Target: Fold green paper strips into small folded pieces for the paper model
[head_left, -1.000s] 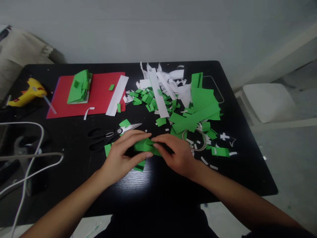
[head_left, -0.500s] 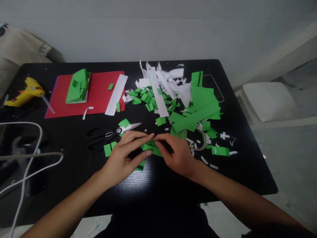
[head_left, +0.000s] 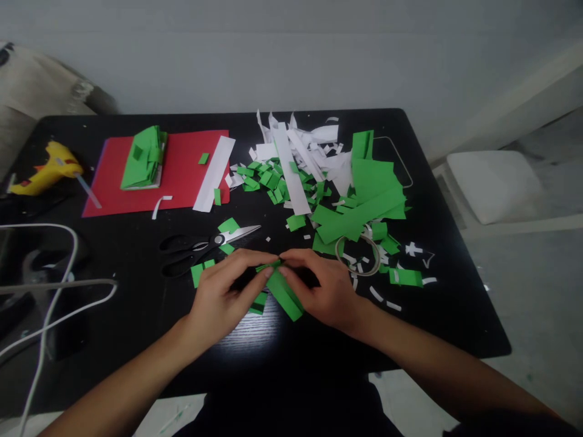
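Note:
A green paper strip (head_left: 285,295) hangs slantwise between my hands, its free end pointing toward me. My left hand (head_left: 226,285) pinches its upper end between thumb and fingers. From the other side my right hand (head_left: 319,282) pinches the same end, thumb and fingertips nearly touching those of the left. The strip's top edge is partly covered by my fingers. Black-handled scissors (head_left: 218,240) lie half spread beyond my left hand. Small green paper pieces (head_left: 257,303) are on the table under and beside that hand.
Beyond my hands lie heaps of green pieces (head_left: 268,179), white scraps (head_left: 337,161) and green sheets (head_left: 371,188). A tape roll (head_left: 378,258) is right of my right hand. At left are a red sheet (head_left: 182,182), a yellow glue gun (head_left: 52,170) and white cables (head_left: 68,285).
The green strip has swung so its free end points down toward me. My left fingers have closed from a looser spread to a pinch on it; both hands stay close together.

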Motion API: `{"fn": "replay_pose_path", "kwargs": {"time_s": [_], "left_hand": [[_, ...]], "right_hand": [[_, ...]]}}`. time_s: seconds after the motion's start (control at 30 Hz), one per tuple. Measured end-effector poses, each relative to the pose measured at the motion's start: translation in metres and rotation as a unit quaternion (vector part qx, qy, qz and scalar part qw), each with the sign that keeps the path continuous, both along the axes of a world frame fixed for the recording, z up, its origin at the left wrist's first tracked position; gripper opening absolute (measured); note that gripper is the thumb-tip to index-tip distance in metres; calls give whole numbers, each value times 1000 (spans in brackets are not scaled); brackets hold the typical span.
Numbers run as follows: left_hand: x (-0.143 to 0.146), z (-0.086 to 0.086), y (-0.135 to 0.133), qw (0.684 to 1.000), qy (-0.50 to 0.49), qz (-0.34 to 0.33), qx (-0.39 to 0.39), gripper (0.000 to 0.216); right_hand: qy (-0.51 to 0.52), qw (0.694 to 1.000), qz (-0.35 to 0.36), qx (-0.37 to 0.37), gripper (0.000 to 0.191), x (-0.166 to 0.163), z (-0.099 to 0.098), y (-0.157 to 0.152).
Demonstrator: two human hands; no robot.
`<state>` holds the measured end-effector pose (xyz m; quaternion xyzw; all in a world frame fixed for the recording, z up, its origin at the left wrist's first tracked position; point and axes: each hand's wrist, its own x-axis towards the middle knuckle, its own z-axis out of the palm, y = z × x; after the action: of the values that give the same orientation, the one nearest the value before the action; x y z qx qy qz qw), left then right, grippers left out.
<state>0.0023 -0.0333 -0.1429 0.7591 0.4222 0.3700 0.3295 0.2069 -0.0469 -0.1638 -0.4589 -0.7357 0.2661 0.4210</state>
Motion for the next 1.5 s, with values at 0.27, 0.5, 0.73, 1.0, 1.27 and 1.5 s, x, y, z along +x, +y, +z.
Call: {"fn": "replay_pose_path", "kwargs": {"time_s": [0.27, 0.5, 0.73, 1.0, 1.27, 1.5], "left_hand": [[-1, 0, 0, 999, 13, 0, 32, 19], [0, 3, 1, 995, -28, 55, -75, 13], [-3, 2, 5, 986, -59, 50, -145, 8], [-3, 4, 4, 970, -100, 4, -221, 9], [-5, 5, 8, 999, -12, -52, -9, 12], [-12, 0, 7, 990, 53, -73, 110, 20]], "right_hand": [[87, 990, 26, -110, 11, 0, 10, 0], [158, 963, 49, -211, 11, 4, 10, 6], [205, 950, 100, -212, 31, 6, 9, 7], [305, 890, 107, -322, 16, 5, 12, 12], [336, 845, 124, -397, 20, 9, 12, 15], [400, 757, 123, -501, 20, 5, 10, 17]]}}
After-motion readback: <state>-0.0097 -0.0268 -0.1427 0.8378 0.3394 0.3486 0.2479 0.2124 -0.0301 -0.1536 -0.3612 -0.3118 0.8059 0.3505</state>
